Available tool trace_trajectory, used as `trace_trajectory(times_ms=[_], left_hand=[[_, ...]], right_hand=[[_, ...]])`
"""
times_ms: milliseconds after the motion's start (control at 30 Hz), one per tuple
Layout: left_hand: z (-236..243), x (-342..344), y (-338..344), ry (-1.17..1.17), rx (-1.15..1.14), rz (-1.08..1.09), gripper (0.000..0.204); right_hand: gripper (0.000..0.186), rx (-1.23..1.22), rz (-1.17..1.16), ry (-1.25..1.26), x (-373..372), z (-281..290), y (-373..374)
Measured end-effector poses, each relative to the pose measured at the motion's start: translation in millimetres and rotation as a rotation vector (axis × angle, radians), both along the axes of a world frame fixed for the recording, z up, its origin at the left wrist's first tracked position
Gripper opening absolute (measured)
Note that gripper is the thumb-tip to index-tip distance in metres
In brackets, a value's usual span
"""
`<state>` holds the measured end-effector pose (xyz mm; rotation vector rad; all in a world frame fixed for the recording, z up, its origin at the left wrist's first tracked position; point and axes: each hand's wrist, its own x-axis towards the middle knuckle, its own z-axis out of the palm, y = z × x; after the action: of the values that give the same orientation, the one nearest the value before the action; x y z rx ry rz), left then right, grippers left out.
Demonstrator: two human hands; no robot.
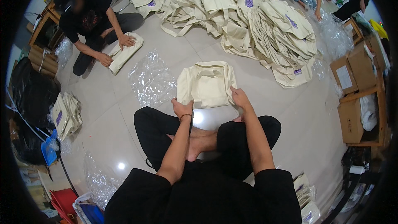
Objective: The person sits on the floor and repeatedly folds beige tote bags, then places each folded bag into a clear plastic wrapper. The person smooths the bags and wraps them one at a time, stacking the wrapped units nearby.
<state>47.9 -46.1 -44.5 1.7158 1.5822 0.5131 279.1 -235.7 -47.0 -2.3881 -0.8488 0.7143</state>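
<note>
A cream canvas bag is on the floor in front of my crossed legs, its open mouth or a fold showing across the middle. My left hand grips its near left corner. At the right side edge, my right hand has its fingers closed on the fabric. A clear plastic sheet or bag lies crinkled just left of the canvas bag. Any print on this bag is out of sight.
A large heap of cream bags with purple print spreads ahead. At the left, a seated person presses a folded bag. Folded bags are stacked farther left. Cardboard boxes stand on the right; other people sit beyond the heap.
</note>
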Motion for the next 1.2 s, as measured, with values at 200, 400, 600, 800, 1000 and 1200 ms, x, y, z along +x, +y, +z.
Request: trace_trajectory(times_ms=[200,400,600,800,1000,1200], left_hand=[[-15.9,-1.5,8.1,-0.375,-0.118,0.109,0.096],[6.6,1.9,-10.2,-0.211,0.295,-0.098,0.110],[15.9,-0.8,-8.8,0.132,0.528,-0.666,0.091],[14.9,-2.8,-0.1,0.220,0.533,-0.849,0.071],[19.6,-10.4,-4.1,0.283,0.566,-0.996,0.061],[6.3,-9.5,-2.2,0.323,0.544,-1.129,0.055]], right_hand=[[0.070,0.093,-0.186,0.027,-1.7,-13.2,-6.8],[0.082,0.062,-0.275,0.000,-10.0,-6.9,0.6],[0.071,0.127,-0.255,0.064,4.1,-30.3,-8.6],[0.052,0.404,-0.438,0.129,16.7,-1.3,-12.2],[0.055,0.352,0.090,-0.415,-20.2,46.5,-7.8],[0.041,-0.240,0.323,-0.306,-23.8,29.9,-11.5]])
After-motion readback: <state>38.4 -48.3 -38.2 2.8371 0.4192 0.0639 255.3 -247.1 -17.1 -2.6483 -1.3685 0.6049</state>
